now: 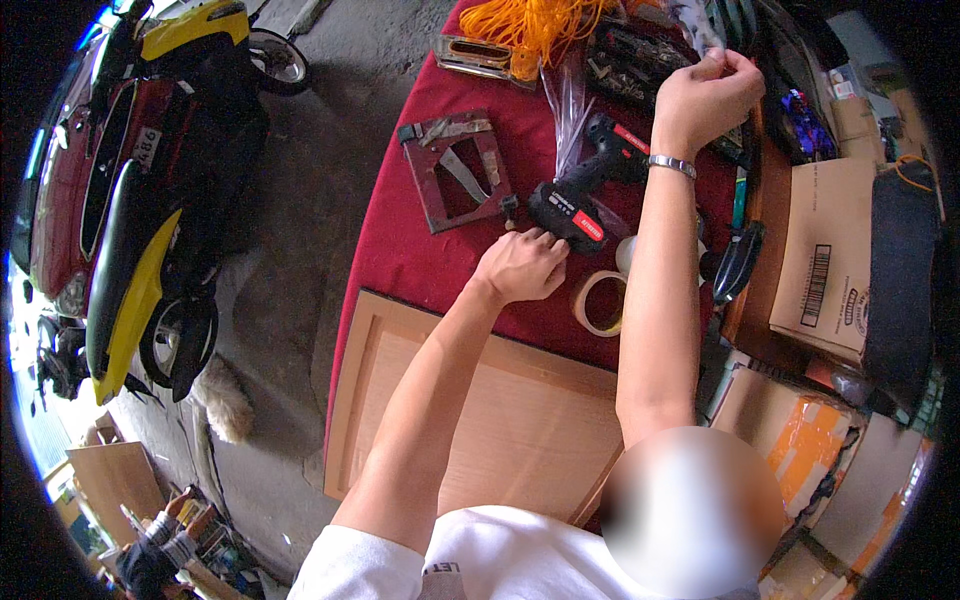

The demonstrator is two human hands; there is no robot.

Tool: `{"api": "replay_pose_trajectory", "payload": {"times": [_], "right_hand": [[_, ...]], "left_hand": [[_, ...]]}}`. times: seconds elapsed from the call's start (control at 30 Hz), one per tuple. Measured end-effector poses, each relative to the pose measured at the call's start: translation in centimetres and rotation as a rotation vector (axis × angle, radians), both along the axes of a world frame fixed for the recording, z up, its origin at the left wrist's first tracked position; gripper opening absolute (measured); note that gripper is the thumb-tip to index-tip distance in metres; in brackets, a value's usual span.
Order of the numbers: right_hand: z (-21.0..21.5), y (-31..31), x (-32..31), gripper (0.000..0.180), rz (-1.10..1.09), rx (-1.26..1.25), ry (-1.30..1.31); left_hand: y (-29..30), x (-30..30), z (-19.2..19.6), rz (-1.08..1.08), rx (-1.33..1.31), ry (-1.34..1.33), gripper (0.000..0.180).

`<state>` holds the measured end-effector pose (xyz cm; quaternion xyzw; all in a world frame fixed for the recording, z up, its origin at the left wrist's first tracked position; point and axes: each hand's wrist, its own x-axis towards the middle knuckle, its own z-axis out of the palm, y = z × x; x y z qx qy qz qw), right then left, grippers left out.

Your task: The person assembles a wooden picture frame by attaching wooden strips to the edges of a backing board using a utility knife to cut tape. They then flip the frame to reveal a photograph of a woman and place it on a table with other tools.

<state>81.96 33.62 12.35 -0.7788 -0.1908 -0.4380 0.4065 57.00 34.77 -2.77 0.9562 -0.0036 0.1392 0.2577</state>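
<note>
**Status: drill at hand, not yet lifted; small parts in hand**

1. Table (420, 250). A red cloth covers it. Both hands work over it, arms reaching forward from the lower edge.

2. Panel (500, 420). A framed wooden panel lies flat under the forearms, nearer the body than either hand. No holes, screws or marks show on its visible face; work on it appears not to have begun.

3. Frame (455, 170). A dark red metal frame lies flat just beyond and left of the left hand, untouched.

4. Drill (590, 185). A black and red cordless drill lies on its side between the hands. Its battery end touches the left hand; its nose points up toward the right hand. It rests on the cloth, so by judgement it is being steadied or picked up, not yet in use.

5. Tape roll (597, 303). Lies flat just right of the left hand, near the right forearm, untouched.

6. Left hand (522, 265). Fingers curled, knuckles up, fingertips against the drill's battery end. Whether it grips is not visible.

7. Right hand (705, 95). Raised beyond the drill, fingers pinched together on something small; a clear bag (570, 100) hangs just left of it. The pinched item cannot be identified.
</note>
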Motion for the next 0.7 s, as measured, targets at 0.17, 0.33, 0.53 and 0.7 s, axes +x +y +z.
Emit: {"api": "replay_pose_trajectory", "payload": {"times": [0.17,0.33,0.53,0.7], "right_hand": [[-3.5,-0.3,-0.9,0.026,0.024,-0.516,0.354],[-5.9,2.2,-7.5,0.046,0.254,-1.359,0.737],[-10.6,2.4,-6.8,0.021,0.29,-0.951,0.763],[-9.4,0.6,-7.2,0.045,0.431,-0.311,0.649]], "left_hand": [[-0.1,0.1,-0.2,-0.01,0.004,0.006,0.019],[0.2,-0.1,0.0,-0.013,0.027,0.059,0.022],[0.1,0.1,0.3,-0.026,0.003,0.055,0.03],[-0.8,1.0,1.9,0.043,-0.048,0.003,0.03]]}}
